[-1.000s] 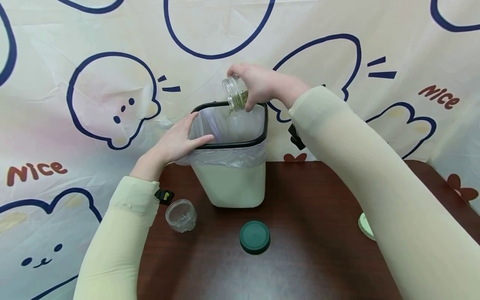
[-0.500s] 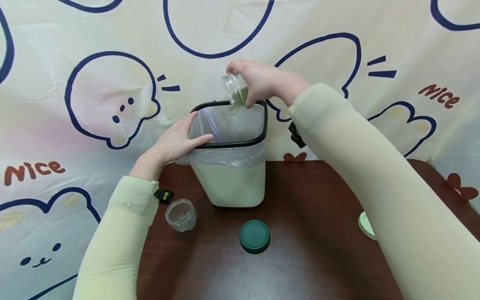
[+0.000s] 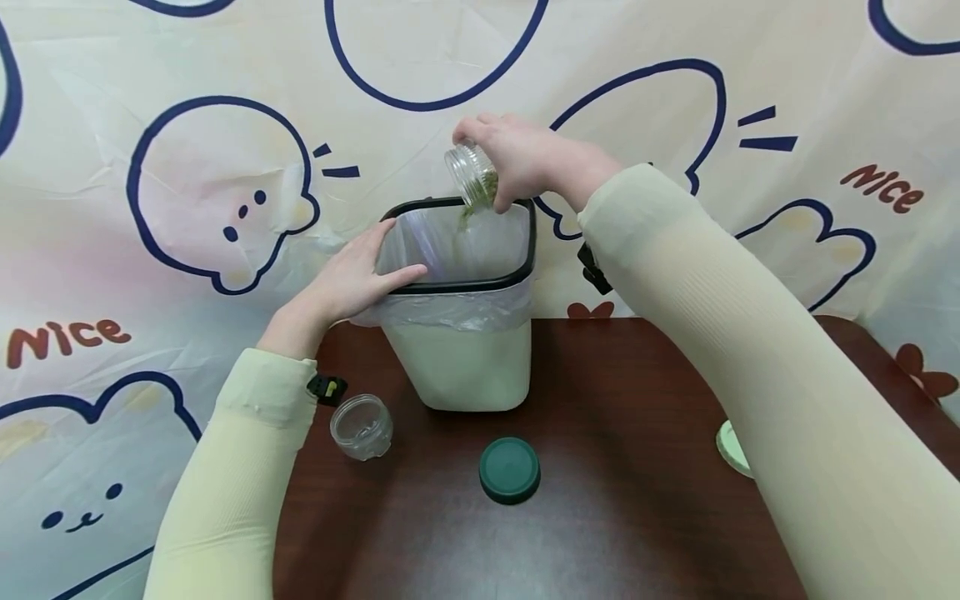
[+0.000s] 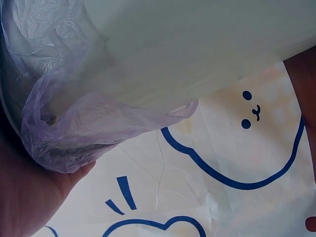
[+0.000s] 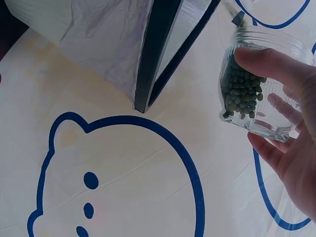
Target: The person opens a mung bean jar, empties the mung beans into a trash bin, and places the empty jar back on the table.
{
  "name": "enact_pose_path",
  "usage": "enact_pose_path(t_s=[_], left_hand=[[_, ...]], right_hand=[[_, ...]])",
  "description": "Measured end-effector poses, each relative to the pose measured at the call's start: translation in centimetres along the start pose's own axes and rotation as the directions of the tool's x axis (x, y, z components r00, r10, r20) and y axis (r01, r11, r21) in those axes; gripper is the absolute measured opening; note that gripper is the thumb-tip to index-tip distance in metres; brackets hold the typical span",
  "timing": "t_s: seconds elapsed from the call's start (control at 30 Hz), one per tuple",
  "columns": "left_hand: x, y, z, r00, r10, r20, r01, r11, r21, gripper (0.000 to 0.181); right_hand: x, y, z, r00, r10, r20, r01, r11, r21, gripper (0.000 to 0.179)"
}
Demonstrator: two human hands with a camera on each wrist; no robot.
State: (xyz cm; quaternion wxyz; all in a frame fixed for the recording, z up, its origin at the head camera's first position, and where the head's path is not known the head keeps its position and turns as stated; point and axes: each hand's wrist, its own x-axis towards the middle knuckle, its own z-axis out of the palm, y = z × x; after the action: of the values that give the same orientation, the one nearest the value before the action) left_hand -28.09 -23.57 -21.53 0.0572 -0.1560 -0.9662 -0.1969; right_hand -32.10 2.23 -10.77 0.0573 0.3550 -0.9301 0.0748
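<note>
In the head view my right hand (image 3: 517,158) grips a clear jar (image 3: 471,175), tipped with its mouth over the bin. Small green beans (image 5: 242,91) lie along the jar's lower side in the right wrist view, where the thumb and fingers wrap it. Some beans fall from the mouth toward the bin. The pale green trash bin (image 3: 472,367) has a black rim and a thin plastic liner (image 3: 480,312) folded over it. At the bin's left corner my left hand (image 3: 348,279) rests on the rim, thumb and index finger straight and spread; its other fingers are hidden.
On the dark wooden table (image 3: 600,467), an uncovered clear jar (image 3: 362,427) stands left of the bin. A dark green lid (image 3: 510,470) lies in front of it. A pale green lid (image 3: 733,450) is partly covered by the right sleeve. A printed cloth (image 3: 420,50) hangs behind.
The trickle of beans at the jar's mouth thins half a second ago and is thicker again now. The right hand tips the jar slightly; the left hand stays on the rim.
</note>
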Motion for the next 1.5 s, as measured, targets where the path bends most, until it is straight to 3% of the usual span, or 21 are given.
enact_pose_path(t_s=[0.67,1.5], left_hand=[[0.04,-0.15,0.19,1.0,0.001,0.006,-0.001,1.0,0.002,0.099],[0.15,-0.39,0.43,1.0,-0.004,0.005,0.004,1.0,0.001,0.099]], right_hand=[[0.09,-0.09,0.32,0.999,0.0,-0.038,-0.004,0.995,-0.096,0.087],[0.17,0.11,0.51,0.999,-0.002,-0.039,-0.002,0.995,-0.098,0.088]])
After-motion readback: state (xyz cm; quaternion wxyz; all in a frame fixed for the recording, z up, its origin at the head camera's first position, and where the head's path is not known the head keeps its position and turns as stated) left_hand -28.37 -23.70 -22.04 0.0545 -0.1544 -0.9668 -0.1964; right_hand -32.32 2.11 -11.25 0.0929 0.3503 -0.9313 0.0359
